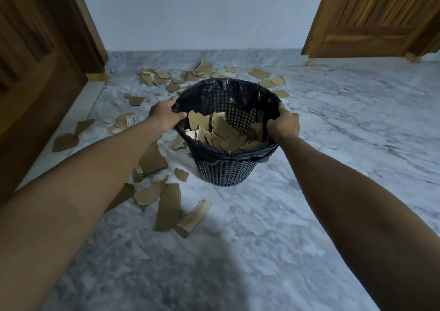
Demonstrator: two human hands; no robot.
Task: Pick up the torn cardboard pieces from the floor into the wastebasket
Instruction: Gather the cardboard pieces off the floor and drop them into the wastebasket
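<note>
left hand [164, 115] is gripping the left rim of the wastebasket [226, 167], thumb curled over the edge and pinching the black bin liner [240, 154] against it; right hand [283, 124] is gripping the right rim, fingers curled over it — fingertips are hidden inside. the dark mesh wastebasket is standing upright on the marble floor [321, 191] between the hands, and is holding torn cardboard pieces [223, 132]. loose pieces are lying on the floor to its left — a long strip [167, 209], a labelled scrap [126, 120] — and behind it near the wall [202, 10]. wooden doors are flanking the scene: left door [35, 72], right door [371, 17].
</note>
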